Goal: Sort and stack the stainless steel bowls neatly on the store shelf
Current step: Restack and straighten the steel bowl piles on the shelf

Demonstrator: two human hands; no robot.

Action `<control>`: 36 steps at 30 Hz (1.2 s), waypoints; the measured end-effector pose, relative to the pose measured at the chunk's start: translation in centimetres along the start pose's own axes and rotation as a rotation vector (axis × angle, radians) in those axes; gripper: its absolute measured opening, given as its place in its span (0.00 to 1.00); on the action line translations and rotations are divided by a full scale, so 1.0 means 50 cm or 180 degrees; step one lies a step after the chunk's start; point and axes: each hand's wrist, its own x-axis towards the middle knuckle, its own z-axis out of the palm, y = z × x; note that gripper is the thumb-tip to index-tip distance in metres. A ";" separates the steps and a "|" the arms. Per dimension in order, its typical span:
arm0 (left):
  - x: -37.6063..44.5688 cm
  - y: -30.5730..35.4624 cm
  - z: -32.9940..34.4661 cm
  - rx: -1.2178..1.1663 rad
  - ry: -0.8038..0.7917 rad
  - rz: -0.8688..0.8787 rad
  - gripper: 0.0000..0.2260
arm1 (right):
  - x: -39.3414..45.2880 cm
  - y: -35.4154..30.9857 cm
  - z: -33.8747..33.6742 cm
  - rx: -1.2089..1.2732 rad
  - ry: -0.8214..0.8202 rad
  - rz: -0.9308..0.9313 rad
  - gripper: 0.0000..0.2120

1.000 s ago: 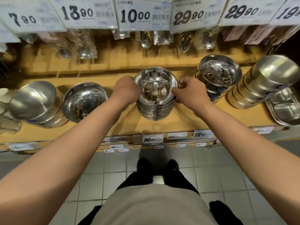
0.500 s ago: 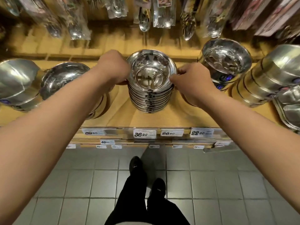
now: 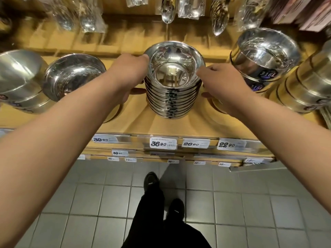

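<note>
On the wooden shelf (image 3: 188, 126), left hand (image 3: 125, 76) and right hand (image 3: 222, 85) grip a neat bowl stack (image 3: 172, 97); stacks at 3 and 9 o'clock lean, unsorted.

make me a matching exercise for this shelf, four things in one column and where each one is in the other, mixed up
Things
1. stack of bowls
2. left hand
3. right hand
4. 36.90 price tag

Places
A. on the shelf edge, below the stack
B. at the stack's left side
C. middle of the shelf, between both hands
D. at the stack's right side

Pairs: 1-C, 2-B, 3-D, 4-A
</note>
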 end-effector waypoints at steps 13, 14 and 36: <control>-0.005 -0.007 0.009 -0.0243 0.0068 0.0038 0.12 | 0.000 0.009 0.004 0.0233 -0.0162 0.0076 0.27; -0.004 -0.007 0.010 -0.0210 0.0093 0.0051 0.12 | 0.002 0.011 0.004 0.0243 -0.0156 0.0094 0.27; 0.002 -0.013 0.016 -0.0188 0.0128 -0.0050 0.13 | 0.042 0.019 0.019 0.0511 -0.0297 0.0223 0.15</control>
